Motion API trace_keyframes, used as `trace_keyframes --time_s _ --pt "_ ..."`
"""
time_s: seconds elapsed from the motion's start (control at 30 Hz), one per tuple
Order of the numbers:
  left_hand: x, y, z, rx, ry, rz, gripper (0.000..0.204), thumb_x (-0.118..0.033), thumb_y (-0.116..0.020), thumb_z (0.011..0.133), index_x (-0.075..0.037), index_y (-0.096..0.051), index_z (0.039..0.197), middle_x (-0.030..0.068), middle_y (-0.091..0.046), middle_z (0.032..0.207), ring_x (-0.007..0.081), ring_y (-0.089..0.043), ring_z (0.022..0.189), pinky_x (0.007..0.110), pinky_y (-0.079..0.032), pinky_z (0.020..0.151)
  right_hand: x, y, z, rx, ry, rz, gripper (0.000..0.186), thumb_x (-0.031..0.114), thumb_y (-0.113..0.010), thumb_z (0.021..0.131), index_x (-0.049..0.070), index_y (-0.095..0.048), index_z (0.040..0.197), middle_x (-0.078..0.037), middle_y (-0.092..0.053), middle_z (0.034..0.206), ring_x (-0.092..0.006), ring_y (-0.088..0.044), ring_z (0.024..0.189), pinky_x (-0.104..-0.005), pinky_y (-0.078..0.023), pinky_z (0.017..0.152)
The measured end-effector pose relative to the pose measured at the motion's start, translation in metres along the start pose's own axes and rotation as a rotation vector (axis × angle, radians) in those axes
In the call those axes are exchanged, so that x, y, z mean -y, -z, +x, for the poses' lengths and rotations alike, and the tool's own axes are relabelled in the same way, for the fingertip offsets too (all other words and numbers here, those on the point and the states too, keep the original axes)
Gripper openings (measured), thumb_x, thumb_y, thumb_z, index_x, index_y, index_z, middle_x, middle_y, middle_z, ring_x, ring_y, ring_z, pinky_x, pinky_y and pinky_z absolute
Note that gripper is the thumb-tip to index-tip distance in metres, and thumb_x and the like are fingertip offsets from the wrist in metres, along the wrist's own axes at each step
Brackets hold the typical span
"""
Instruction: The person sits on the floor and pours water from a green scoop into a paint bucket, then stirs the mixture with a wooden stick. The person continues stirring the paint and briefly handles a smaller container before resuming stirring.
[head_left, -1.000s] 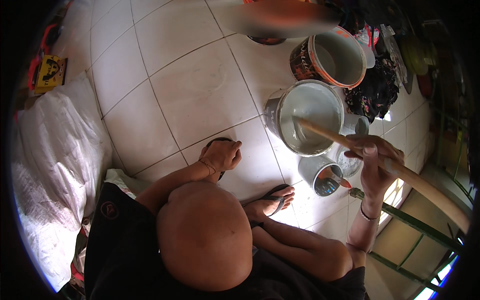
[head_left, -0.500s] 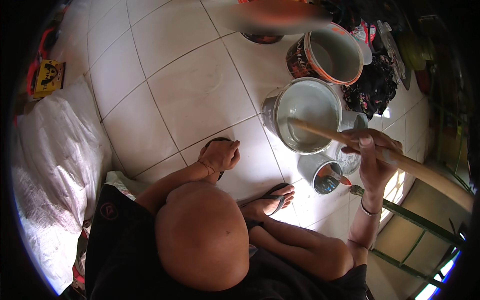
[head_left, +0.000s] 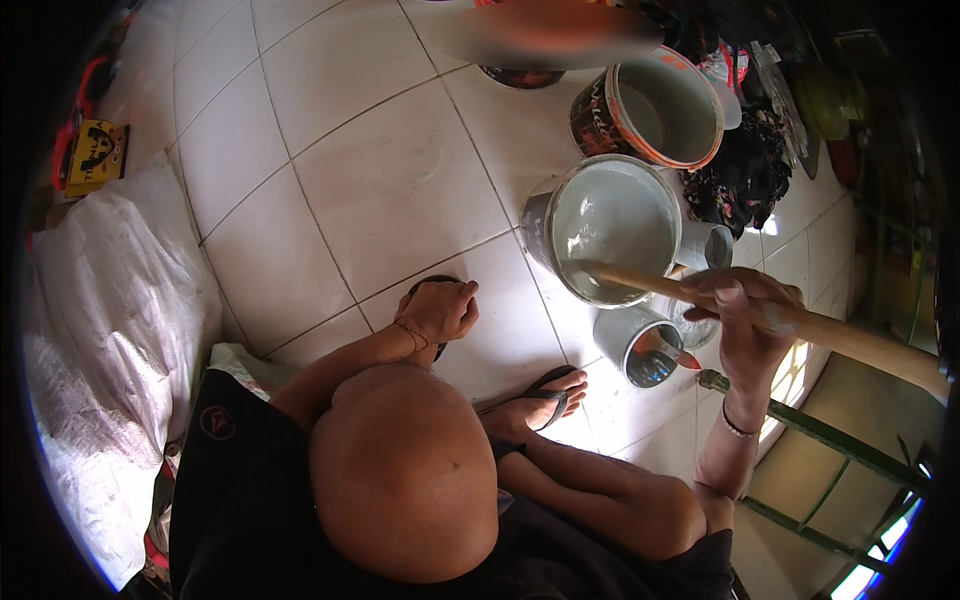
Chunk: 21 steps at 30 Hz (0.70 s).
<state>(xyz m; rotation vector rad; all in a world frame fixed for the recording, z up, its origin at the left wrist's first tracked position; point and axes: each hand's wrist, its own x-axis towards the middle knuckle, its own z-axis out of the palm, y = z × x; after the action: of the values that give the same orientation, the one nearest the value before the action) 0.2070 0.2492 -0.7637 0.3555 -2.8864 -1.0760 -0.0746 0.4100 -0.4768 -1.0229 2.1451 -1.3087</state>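
Note:
My right hand (head_left: 750,315) is wrapped round a long wooden stick (head_left: 870,352), its far end dipping into a bucket (head_left: 538,228) at right of centre. Pale grey-white liquid, seemingly paint, fills much of that bucket, and the stick enters it by the near rim. My left hand (head_left: 440,312) rests past my left knee, fingers curled in, with nothing visible in them. Below my right hand, a small grey pot (head_left: 615,340) holds a brush (head_left: 675,352) with an orange-red end. Beside it, a clear container (head_left: 697,332) is partly hidden by the stick and hand.
Behind the bucket stands a larger orange-rimmed bucket (head_left: 590,115). A grey cup (head_left: 715,245) and dark patterned cloth (head_left: 740,185) lie to the right. A green metal frame (head_left: 830,435) borders the lower right. A white sack (head_left: 110,300) and yellow box (head_left: 97,157) are at left.
The stick's dipped end has moved toward me, to the near side of the bucket, and my right hand has tilted with it. My left hand stays put.

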Motion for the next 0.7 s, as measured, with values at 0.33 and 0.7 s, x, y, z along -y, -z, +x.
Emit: trace_keyframes --time_s 0.33,0.7 --pt "0.0 -0.001 -0.003 0.008 0.026 0.016 0.016 -0.011 -0.064 0.085 -0.002 -0.06 0.098 0.0102 -0.062 0.066 0.0312 -0.064 0.06 0.044 -0.053 0.057 -0.002 0.025 0.005 -0.023 0.047 -0.277 0.03 0.021 -0.071 0.099 -0.008 -0.075 0.092 -0.014 -0.075 0.077 -0.0187 -0.074 0.066 -0.027 -0.06 0.054" --pt "0.003 -0.003 -0.001 0.061 0.034 -0.002 0.018 -0.014 -0.061 0.086 0.0 -0.063 0.096 0.0125 -0.065 0.068 0.033 -0.064 0.059 0.045 -0.053 0.053 -0.013 0.015 0.016 0.007 0.222 -0.213 0.034 0.023 -0.065 0.103 -0.009 -0.074 0.093 -0.017 -0.075 0.084 -0.0241 -0.076 0.069 -0.0309 -0.066 0.058"
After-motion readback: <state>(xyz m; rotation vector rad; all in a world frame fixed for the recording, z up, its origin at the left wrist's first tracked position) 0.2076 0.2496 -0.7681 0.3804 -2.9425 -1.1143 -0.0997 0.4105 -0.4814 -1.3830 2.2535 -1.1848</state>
